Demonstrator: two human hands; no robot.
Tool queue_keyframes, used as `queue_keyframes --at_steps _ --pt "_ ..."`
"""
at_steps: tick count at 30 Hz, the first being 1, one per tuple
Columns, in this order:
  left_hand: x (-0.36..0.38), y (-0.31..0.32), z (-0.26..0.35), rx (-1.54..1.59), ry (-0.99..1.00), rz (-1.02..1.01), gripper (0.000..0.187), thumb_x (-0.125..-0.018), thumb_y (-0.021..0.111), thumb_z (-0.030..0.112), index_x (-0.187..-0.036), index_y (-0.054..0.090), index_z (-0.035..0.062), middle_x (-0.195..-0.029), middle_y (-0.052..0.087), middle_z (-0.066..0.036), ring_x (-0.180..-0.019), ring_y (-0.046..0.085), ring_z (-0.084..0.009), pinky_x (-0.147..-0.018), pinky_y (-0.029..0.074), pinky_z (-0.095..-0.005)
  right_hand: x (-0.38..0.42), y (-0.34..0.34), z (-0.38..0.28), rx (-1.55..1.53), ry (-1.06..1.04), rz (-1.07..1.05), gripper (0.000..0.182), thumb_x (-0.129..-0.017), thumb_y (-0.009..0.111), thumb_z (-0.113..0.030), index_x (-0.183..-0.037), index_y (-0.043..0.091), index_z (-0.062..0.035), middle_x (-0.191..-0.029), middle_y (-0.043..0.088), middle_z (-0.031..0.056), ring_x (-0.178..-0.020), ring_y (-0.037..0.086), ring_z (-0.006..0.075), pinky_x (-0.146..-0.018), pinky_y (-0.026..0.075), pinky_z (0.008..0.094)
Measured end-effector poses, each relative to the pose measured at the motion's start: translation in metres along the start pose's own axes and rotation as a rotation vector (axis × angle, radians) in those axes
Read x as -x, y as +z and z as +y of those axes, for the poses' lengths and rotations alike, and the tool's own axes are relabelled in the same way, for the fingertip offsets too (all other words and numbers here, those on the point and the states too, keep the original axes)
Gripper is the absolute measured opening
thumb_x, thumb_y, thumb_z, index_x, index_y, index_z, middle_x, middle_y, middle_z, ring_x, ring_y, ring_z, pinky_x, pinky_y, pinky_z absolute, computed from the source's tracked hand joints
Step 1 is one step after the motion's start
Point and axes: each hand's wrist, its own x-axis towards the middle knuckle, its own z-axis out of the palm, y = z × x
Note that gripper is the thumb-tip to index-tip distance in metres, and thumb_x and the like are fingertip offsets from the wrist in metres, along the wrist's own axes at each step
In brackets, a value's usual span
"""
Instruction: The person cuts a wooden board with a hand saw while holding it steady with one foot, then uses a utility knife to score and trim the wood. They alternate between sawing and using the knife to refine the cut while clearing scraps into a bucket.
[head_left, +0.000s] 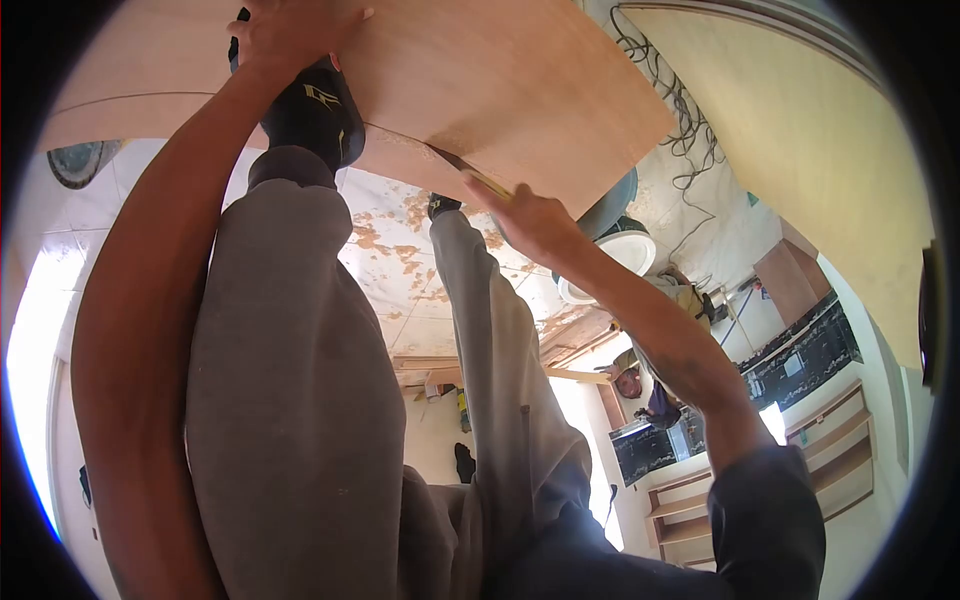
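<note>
A thin wooden sheet (pixel 520 80) spans the top of the view, with a narrow cut line along its near part. My left hand (pixel 290 38) rests by my black shoe (pixel 315 110), fingers spread and partly past the frame's edge; it appears to press down there. My right hand (pixel 530 222) is closed round the light handle of a cutting tool (pixel 452 158). Its dark blade meets the sheet at the cut line, right of the shoe. Whether the blade has teeth cannot be made out.
Sawdust (pixel 410 250) is scattered on the tiled floor. A white bucket (pixel 625 250) stands beyond my right wrist. A tangled cable (pixel 690 130) lies near a large pale panel (pixel 800 130). Another person (pixel 630 383) is in the background, near wooden shelves (pixel 840 445).
</note>
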Motion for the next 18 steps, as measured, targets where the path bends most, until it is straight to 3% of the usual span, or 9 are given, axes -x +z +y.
queue_keyframes --at_steps 4,8,9,10,12,13,15,16,18 --pt "-0.016 -0.006 -0.018 -0.019 0.011 0.031 0.098 -0.08 0.076 0.048 -0.158 0.026 0.017 -0.157 0.024 -0.027 -0.14 0.028 -0.0522 -0.105 0.036 -0.0683 -0.048 -0.008 -0.025 -0.033 0.037 0.044 0.079 -0.09 0.058 -0.004 -0.158 0.026 -0.0277 -0.086 0.06 0.023 -0.063 0.066 0.0379 -0.056 0.056 0.0465" --pt "0.003 -0.002 -0.007 -0.017 0.023 -0.01 0.099 -0.08 0.075 0.05 -0.159 0.025 0.0173 -0.157 0.024 -0.028 -0.14 0.028 -0.0534 -0.105 0.035 -0.0697 0.025 -0.034 -0.033 -0.087 0.116 -0.043 0.075 -0.09 0.058 -0.004 -0.156 0.028 -0.0266 -0.087 0.06 0.0231 -0.067 0.067 0.0388 -0.057 0.055 0.0477" --pt "-0.004 0.0 -0.009 -0.015 0.014 0.016 0.099 -0.08 0.075 0.05 -0.159 0.025 0.0173 -0.157 0.025 -0.028 -0.139 0.029 -0.0534 -0.104 0.035 -0.0698 0.059 -0.034 -0.031 0.022 0.16 -0.107 0.076 -0.091 0.057 -0.004 -0.157 0.028 -0.0282 -0.086 0.06 0.0221 -0.066 0.067 0.0381 -0.056 0.056 0.0462" --pt "-0.008 0.0 -0.007 -0.048 -0.015 0.008 0.099 -0.079 0.075 0.05 -0.159 0.025 0.0174 -0.156 0.025 -0.028 -0.138 0.03 -0.0532 -0.104 0.036 -0.0698 0.097 -0.032 -0.02 -0.094 0.102 0.052 0.078 -0.091 0.058 -0.006 -0.158 0.027 -0.0309 -0.085 0.059 0.0201 -0.065 0.067 0.0354 -0.054 0.056 0.0442" --pt "-0.011 0.002 -0.008 -0.031 0.013 0.044 0.099 -0.079 0.075 0.05 -0.158 0.025 0.0173 -0.156 0.025 -0.028 -0.138 0.031 -0.0531 -0.104 0.036 -0.0698 0.147 -0.06 -0.022 0.107 0.188 -0.233 0.079 -0.092 0.06 -0.011 -0.159 0.025 -0.0345 -0.084 0.058 0.0193 -0.055 0.065 0.0271 -0.048 0.056 0.0419" --pt "-0.007 0.004 -0.011 -0.028 0.027 0.045 0.099 -0.079 0.075 0.05 -0.158 0.025 0.0172 -0.156 0.025 -0.028 -0.137 0.031 -0.0531 -0.104 0.036 -0.0697 0.147 -0.061 -0.025 0.102 0.192 -0.257 0.079 -0.092 0.059 -0.011 -0.159 0.025 -0.0344 -0.085 0.058 0.0194 -0.054 0.064 0.0262 -0.047 0.055 0.0416" --pt "-0.006 0.006 -0.015 -0.01 0.022 0.036 0.099 -0.079 0.075 0.05 -0.158 0.025 0.0172 -0.156 0.025 -0.028 -0.137 0.031 -0.0527 -0.103 0.036 -0.0694 0.126 -0.058 -0.023 0.097 0.193 -0.279 0.078 -0.093 0.058 -0.011 -0.159 0.025 -0.0342 -0.085 0.058 0.0196 -0.052 0.063 0.0243 -0.046 0.055 0.0409" --pt "-0.008 0.006 -0.013 0.004 0.024 0.038 0.099 -0.079 0.075 0.05 -0.158 0.025 0.0171 -0.156 0.024 -0.028 -0.137 0.031 -0.0525 -0.103 0.036 -0.0692 0.093 -0.026 -0.009 0.047 0.091 -0.012 0.077 -0.093 0.06 -0.01 -0.159 0.028 -0.0326 -0.09 0.061 0.023 -0.062 0.066 0.033 -0.052 0.055 0.0445" --pt "-0.004 0.004 -0.006 -0.012 0.017 0.019 0.099 -0.079 0.075 0.05 -0.158 0.025 0.0171 -0.156 0.024 -0.027 -0.138 0.03 -0.0522 -0.103 0.036 -0.069 -0.009 -0.005 -0.004 -0.005 0.042 -0.063 0.078 -0.092 0.061 -0.01 -0.159 0.027 -0.0314 -0.088 0.061 0.0232 -0.064 0.066 0.035 -0.056 0.056 0.0449"
